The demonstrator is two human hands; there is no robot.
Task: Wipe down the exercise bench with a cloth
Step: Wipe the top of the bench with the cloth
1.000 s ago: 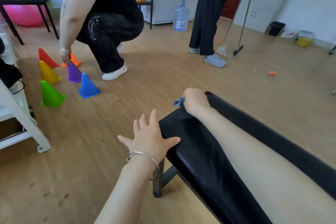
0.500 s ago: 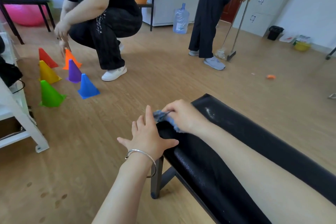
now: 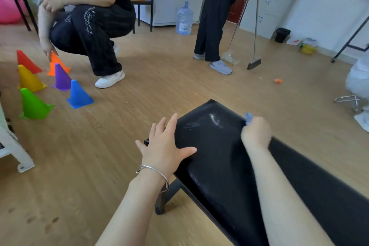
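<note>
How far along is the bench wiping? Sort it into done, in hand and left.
Done: the near end of the bench looks dark and largely mark-free. In hand: the right hand grips the blue cloth at the bench's far right edge; the left hand lies flat on its left edge. Left: a whitish smear near the far end.

head: worn on person | faces forward and down | near bench (image 3: pixel 219 166) end | floor (image 3: pixel 139 86) beyond
</note>
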